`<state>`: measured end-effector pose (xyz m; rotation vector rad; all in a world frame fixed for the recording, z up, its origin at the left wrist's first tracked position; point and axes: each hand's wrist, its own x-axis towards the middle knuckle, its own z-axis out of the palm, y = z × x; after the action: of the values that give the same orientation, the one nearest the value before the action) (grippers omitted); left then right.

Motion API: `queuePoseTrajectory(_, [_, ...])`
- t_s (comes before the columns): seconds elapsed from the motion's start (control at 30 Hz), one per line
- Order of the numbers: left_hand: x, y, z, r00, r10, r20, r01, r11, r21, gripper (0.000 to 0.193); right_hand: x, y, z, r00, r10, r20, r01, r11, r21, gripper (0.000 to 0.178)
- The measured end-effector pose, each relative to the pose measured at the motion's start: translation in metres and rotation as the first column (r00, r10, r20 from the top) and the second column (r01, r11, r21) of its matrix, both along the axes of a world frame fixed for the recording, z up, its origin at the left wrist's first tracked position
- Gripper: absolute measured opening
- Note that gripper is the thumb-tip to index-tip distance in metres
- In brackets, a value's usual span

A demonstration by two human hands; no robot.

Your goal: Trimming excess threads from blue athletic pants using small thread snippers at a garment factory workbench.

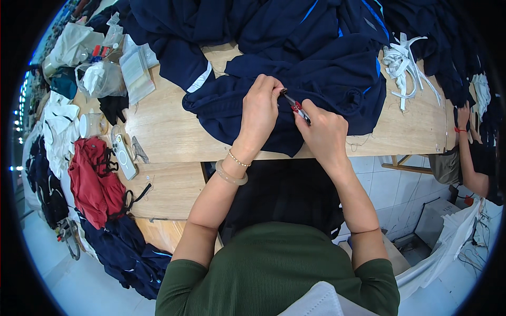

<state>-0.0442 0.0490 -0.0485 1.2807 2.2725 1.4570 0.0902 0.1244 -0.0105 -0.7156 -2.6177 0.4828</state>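
Observation:
A navy garment (316, 76) with bright blue piping lies bunched on the wooden table in front of me. Its gathered edge runs beneath both hands. My left hand (259, 113) is closed, thumb and fingers pinching a small dark bit of the garment. What exactly sits between these fingertips is too small to make out. In my right hand (324, 129) I grip red-handled thread snips (296, 107), their blades pointing up and left to the left fingertips. The lower part of the snips is hidden in my palm.
White fabric strips (405, 66) lie at the right of the wooden table (163, 126). On the left are a phone (124, 158), a red cloth bag (95, 176), a clear jar (90, 125) and plastic bags (101, 79). Another person's arm (464, 131) shows at the far right.

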Motion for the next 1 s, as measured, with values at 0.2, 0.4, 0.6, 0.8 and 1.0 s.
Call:
queuePoseTrajectory(0.2, [-0.027, -0.056, 0.050, 0.952, 0.256, 0.166, -0.281, 0.947, 0.156, 0.019, 0.066, 0.038, 0.037, 0.917, -0.276, -0.287, -0.071, 0.597, -0.799, 0.015])
queuePoseTrajectory(0.4, [-0.110, -0.155, 0.025, 0.659, 0.544, 0.519, -0.631, 0.776, -0.013, 0.034, 0.114, 0.098, 0.016, 0.681, -0.642, -0.354, 0.012, 0.492, -0.870, 0.017])
queuePoseTrajectory(0.6, [-0.091, -0.142, 0.009, 0.574, 0.470, 0.670, -0.490, 0.853, -0.178, 0.036, 0.086, 0.103, -0.004, 0.697, -0.683, -0.220, 0.234, 0.505, -0.831, 0.020])
queuePoseTrajectory(0.8, [-0.077, -0.103, 0.016, 0.629, 0.523, 0.576, -0.478, 0.844, -0.244, 0.041, 0.050, 0.090, 0.010, 0.951, -0.292, -0.097, 0.235, 0.893, -0.384, 0.029])
queuePoseTrajectory(1.0, [-0.067, -0.120, 0.006, 0.789, 0.336, 0.514, -0.352, 0.934, -0.070, 0.022, 0.059, 0.082, 0.012, 0.995, -0.030, 0.094, 0.064, 0.924, -0.377, 0.040])
